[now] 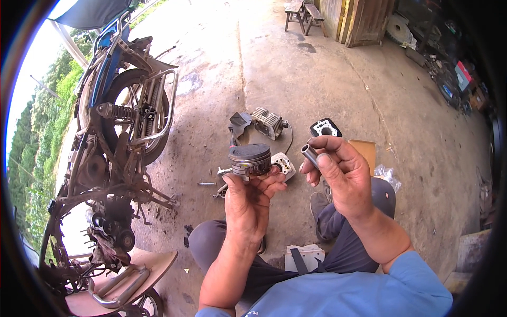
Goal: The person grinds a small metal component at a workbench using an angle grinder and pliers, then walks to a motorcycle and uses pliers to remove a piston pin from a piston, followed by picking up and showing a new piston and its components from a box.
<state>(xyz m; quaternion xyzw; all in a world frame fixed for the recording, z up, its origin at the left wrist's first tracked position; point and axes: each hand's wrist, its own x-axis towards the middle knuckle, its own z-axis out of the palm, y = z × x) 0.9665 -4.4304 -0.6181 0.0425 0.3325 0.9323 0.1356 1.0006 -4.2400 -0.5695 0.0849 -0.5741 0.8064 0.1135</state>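
My left hand (253, 198) holds up a piston (250, 159), its dark, sooty crown on top and its ring grooves round the side. The fingers grip it from below and hide part of its skirt. In my right hand (346, 174) is a short, hollow metal piston pin (310, 154), pinched between thumb and fingers. The pin is tilted, with its open end toward the piston, and the two parts are apart. Behind the piston, a pale metal engine cover (285, 166) is partly hidden by my left fingers.
On the concrete floor ahead lie a finned cylinder (268, 122), a black cylinder block (326, 128), a bolt (207, 184), cardboard (363, 155) and a clear plastic bag (388, 175). A partly dismantled motorcycle (113, 132) stands at left. Wooden stools (311, 15) are at the back.
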